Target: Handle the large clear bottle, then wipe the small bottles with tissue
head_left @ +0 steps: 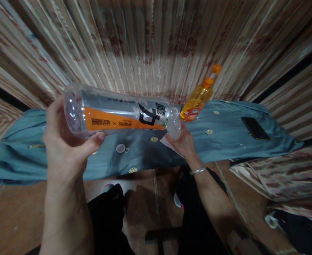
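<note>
My left hand (65, 134) is wrapped round the base end of a large clear plastic bottle (118, 111), with the thumb along its near side. The bottle lies sideways in the air above the cloth, its neck to the right. Its label is grey and orange with black characters. At the neck is a translucent, rounded, bubbly-looking piece (174, 126). My right hand (184, 141), with a silver bangle on the wrist, is closed beside that piece; what its fingers hold is partly hidden. A white sheet (170, 144) shows just under the right hand.
An orange pump bottle (197, 101) with yellow-orange liquid stands behind the right hand. A dark phone (255, 128) lies at the right on the green-blue patterned cloth (225, 138). Pleated curtains (150, 46) hang behind. My legs are below the near edge.
</note>
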Demonstrator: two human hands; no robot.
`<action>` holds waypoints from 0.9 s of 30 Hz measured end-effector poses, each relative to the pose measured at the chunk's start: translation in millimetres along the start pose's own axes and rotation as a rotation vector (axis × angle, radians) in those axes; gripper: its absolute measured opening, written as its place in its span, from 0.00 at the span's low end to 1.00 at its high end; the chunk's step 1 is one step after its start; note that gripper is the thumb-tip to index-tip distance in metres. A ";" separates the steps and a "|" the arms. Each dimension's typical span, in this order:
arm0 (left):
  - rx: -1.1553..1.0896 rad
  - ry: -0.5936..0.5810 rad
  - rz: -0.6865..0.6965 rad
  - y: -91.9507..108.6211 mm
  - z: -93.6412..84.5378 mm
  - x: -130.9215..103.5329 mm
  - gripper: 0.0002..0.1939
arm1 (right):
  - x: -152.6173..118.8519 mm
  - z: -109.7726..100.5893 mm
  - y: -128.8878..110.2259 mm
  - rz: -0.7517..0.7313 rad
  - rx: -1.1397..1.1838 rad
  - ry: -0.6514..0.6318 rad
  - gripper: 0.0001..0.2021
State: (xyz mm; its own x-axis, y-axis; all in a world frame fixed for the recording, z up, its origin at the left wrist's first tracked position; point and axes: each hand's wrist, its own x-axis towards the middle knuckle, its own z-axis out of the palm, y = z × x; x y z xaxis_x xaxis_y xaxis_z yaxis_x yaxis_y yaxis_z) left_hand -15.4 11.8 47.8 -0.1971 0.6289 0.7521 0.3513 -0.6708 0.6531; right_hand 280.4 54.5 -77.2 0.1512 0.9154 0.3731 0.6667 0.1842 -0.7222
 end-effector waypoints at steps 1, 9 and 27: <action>-0.026 -0.013 -0.014 -1.0 -0.5 -0.1 0.47 | 0.0 0.2 0.0 -0.002 0.002 0.000 0.37; -0.133 -0.012 -0.111 -9.5 -0.8 -2.4 0.50 | -0.8 0.0 -0.7 -0.001 0.007 -0.004 0.37; -0.184 0.065 -0.268 11.8 10.2 -3.7 0.25 | -0.4 -0.5 -1.2 0.009 -0.001 0.003 0.37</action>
State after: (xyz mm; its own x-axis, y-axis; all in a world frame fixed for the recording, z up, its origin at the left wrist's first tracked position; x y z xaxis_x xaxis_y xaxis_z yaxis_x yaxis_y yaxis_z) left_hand -1.2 5.5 51.9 -0.3204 0.7700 0.5517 0.1090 -0.5486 0.8290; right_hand 279.9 53.7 -76.2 0.1595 0.9158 0.3685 0.6657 0.1759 -0.7252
